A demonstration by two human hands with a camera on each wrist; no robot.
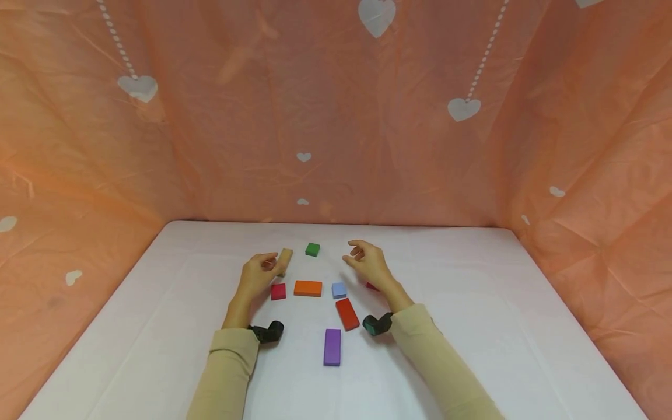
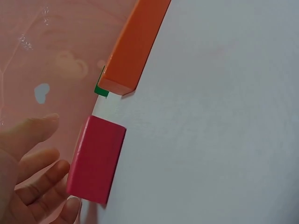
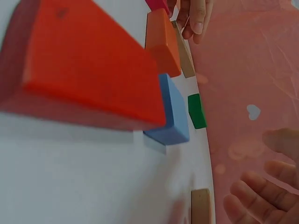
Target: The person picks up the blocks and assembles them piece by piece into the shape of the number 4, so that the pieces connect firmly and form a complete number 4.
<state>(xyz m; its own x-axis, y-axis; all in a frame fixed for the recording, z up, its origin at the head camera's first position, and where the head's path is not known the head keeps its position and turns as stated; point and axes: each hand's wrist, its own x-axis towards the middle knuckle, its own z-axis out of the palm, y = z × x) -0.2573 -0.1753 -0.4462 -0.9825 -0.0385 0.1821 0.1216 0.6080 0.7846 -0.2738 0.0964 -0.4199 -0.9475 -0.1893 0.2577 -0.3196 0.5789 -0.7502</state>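
Note:
My left hand (image 1: 258, 274) is beside a plain wooden block (image 1: 285, 261), fingers loosely bent and overlapping its near end in the head view. In the left wrist view the thumb and fingers (image 2: 41, 164) stand apart with nothing between them. A crimson block (image 1: 278, 291) lies just below this hand. My right hand (image 1: 370, 262) hovers over the table's right part, fingers relaxed and holding nothing. Another wooden block (image 3: 201, 206) shows near it in the right wrist view. Part of a crimson piece (image 1: 372, 286) peeks out beside the right wrist; the arm hides the rest.
On the white table (image 1: 462, 274) lie a green block (image 1: 312, 249) at the back, an orange block (image 1: 308, 289) and light blue block (image 1: 339, 290) mid-table, then a red block (image 1: 347, 314) and purple block (image 1: 332, 347) nearer. An orange curtain (image 1: 336, 128) surrounds the table's back and sides.

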